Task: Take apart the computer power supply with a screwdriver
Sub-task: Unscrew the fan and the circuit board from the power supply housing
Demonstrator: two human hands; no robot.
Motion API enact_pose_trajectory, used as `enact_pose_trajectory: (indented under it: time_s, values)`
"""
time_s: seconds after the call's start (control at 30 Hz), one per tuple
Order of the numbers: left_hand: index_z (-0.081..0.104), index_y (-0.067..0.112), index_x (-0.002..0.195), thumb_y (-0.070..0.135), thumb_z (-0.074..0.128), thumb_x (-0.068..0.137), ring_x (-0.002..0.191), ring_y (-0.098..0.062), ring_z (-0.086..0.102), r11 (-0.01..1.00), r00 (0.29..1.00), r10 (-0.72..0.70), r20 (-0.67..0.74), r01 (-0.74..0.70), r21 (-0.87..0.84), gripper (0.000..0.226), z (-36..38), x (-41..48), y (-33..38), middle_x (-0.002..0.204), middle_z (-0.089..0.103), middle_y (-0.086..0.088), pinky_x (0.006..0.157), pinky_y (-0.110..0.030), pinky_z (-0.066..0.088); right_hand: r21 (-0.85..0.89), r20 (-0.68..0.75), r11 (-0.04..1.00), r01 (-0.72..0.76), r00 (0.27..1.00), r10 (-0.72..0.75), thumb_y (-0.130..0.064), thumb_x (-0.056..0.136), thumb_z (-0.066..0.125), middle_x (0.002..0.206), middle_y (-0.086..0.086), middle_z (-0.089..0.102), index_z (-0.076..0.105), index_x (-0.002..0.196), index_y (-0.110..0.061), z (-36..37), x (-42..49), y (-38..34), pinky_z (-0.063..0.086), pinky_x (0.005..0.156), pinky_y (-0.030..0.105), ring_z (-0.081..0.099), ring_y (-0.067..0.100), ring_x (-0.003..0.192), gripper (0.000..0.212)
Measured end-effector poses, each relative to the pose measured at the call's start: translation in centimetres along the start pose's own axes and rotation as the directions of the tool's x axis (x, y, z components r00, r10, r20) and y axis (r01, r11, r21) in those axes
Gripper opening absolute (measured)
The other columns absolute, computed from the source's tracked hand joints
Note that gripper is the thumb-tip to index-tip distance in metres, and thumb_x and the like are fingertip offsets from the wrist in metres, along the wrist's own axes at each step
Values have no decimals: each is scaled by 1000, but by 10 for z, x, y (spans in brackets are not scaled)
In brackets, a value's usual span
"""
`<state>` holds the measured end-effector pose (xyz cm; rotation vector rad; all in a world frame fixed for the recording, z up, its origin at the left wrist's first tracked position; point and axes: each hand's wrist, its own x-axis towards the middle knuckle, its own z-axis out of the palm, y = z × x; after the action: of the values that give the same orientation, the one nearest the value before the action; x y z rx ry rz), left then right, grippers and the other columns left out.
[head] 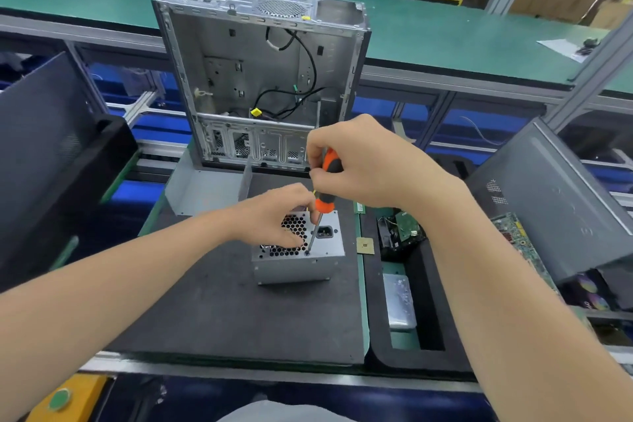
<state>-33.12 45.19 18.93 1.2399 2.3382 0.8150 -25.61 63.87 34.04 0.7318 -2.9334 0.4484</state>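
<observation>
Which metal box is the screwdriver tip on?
The small power supply with the honeycomb grille, not the open chassis behind it or the grey case at right.

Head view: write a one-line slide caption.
Right hand sets an orange screwdriver on a screw of the power supply, held steady by the left hand, open computer case behind.
</observation>
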Motion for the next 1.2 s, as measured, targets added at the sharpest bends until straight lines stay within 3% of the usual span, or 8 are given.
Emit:
enact_pose_trajectory:
  time_s: [0.2, 0.4, 0.53, 0.77, 0.9, 1.0, 1.1, 1.2]
  values:
    - [72, 41, 86, 32, 77, 83, 128, -3, 48, 997, 978, 50, -201, -39, 61, 10, 29, -16, 2, 130, 50, 23, 118, -53, 30, 13, -27, 1000, -1, 1000, 1, -21, 90, 67, 69, -15, 59, 69, 90, -18, -6, -13, 5, 50, 60, 30, 55, 1, 66, 4]
    - [79, 38, 84, 27, 78, 83, 123, -5, 58, 993, 970, 89, -226, -69, 92, 11, 32, -21, 9, 127, 60, 21, 121, -55, 27, -12, -26, 1000, 11, 1000, -11, -22, 92, 66, 69, -15, 57, 68, 90, -16, -8, -19, 6, 46, 60, 27, 53, 0, 66, 7]
    - [75, 32, 88, 30, 75, 92, 123, -1, 51, 972, 976, 137, -171, -99, 211, 4, 30, -23, 17, 125, 58, 21, 118, -43, 27, -11, -31, 1000, 16, 999, -17, -22, 92, 66, 68, -15, 56, 68, 90, -15, -8, -21, 5, 48, 61, 31, 51, 1, 64, 8]
    - [67, 18, 84, 16, 63, 92, 102, -4, 43, 685, 913, 393, -108, -213, 697, 9, 36, -25, 26, 109, 61, 9, 97, -36, 48, -8, -36, 1000, -3, 999, 3, -24, 92, 66, 68, -12, 57, 66, 88, -17, -7, -23, 5, 52, 62, 36, 50, 4, 64, 8]
    - [66, 11, 77, 10, 71, 82, 99, -8, 39, 593, 851, 508, -135, -232, 771, 7, 37, -23, 28, 96, 66, 1, 81, -35, 55, 6, -44, 1000, -25, 999, 25, -24, 90, 67, 64, -11, 58, 66, 86, -18, -7, -23, 6, 49, 59, 34, 51, 6, 61, 7]
    - [66, 10, 78, 9, 73, 82, 97, -9, 41, 639, 864, 481, -146, -232, 734, 8, 40, -22, 28, 99, 64, 0, 84, -37, 54, 11, -53, 999, -37, 998, 37, -24, 90, 67, 62, -11, 56, 66, 86, -19, -7, -23, 7, 42, 54, 29, 50, 6, 58, 7]
    - [61, 19, 98, 25, 67, 93, 106, -9, 46, 832, 931, 319, -175, -187, 522, 11, 39, -28, 18, 122, 51, 10, 105, -25, 35, 9, -59, 999, -33, 998, 33, -23, 90, 67, 61, -11, 54, 65, 86, -18, -7, -24, 6, 39, 53, 28, 48, 6, 57, 7]
    - [46, 27, 135, 56, 71, 87, 130, -3, 38, 952, 982, 88, -169, -33, 304, 62, 32, -33, 8, 143, 39, 15, 111, -26, 27, 2, -55, 1000, -16, 998, 16, -22, 91, 66, 62, -12, 53, 65, 87, -16, -6, -24, 6, 41, 55, 29, 48, 6, 58, 7]
